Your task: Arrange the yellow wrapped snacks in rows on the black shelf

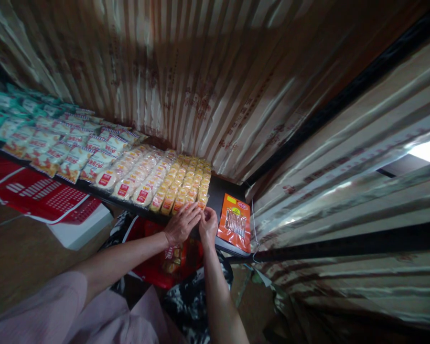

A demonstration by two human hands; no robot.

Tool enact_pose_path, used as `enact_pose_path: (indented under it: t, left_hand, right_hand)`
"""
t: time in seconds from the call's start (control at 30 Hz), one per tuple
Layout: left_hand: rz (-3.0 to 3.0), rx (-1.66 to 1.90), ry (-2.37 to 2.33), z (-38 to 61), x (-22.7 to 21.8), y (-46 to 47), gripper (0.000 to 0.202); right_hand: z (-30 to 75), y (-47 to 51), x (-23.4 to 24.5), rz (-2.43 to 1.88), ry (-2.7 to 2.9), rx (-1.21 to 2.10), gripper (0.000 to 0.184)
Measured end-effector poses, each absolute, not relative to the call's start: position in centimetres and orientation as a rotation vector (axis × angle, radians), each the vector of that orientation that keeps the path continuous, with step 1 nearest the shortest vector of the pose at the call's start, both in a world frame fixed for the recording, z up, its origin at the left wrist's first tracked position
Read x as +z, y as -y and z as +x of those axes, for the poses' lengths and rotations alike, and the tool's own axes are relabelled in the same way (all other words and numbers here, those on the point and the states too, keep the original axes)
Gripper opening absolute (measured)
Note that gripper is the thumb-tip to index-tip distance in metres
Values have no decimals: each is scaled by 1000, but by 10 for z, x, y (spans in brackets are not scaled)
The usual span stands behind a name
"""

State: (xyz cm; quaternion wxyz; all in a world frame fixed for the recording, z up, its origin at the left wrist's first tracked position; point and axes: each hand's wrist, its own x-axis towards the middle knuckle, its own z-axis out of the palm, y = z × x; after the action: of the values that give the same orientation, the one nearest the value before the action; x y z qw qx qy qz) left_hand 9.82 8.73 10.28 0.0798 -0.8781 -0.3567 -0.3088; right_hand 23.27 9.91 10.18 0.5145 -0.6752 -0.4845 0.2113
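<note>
Several rows of small yellow-wrapped snack packets (188, 179) stand at the right part of a dark shelf. My left hand (182, 223) reaches to the front of these rows, fingers stretched out together and touching the front packets. Close beside it, my right hand (209, 223) is closed in a pinch at the front packet of the rightmost row (202, 199); the fingers partly hide that packet. An orange flat packet (235, 222) with a clear window showing sticks lies on the shelf just right of my right hand.
Leftward on the shelf (219, 191) are round clear-wrapped snacks (131, 179), white-and-orange bags (71, 145) and green bags (10, 107). Below are a red basket (46, 196) on a white box (88, 227) and another red basket (154, 274) holding packets. A pleated printed sheet (186, 71) hangs behind.
</note>
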Motion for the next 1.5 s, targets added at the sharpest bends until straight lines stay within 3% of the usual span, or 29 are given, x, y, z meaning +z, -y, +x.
enact_pose_path:
  t: [0.33, 0.77, 1.23, 1.5]
  left_hand:
    - [-2673, -870, 975, 94, 95, -104, 46]
    - [-2737, -845, 985, 90, 99, -106, 46]
    - [-2715, -860, 1015, 90, 100, -105, 45]
    - [-2688, -875, 1055, 92, 102, -104, 42]
  right_hand:
    - [238, -96, 100, -1608, 1239, 453, 36]
    - [230, -128, 108, -1487, 1127, 807, 77]
    - [221, -142, 109, -1529, 1128, 699, 81]
    - [209, -149, 109, -1442, 1091, 801, 77]
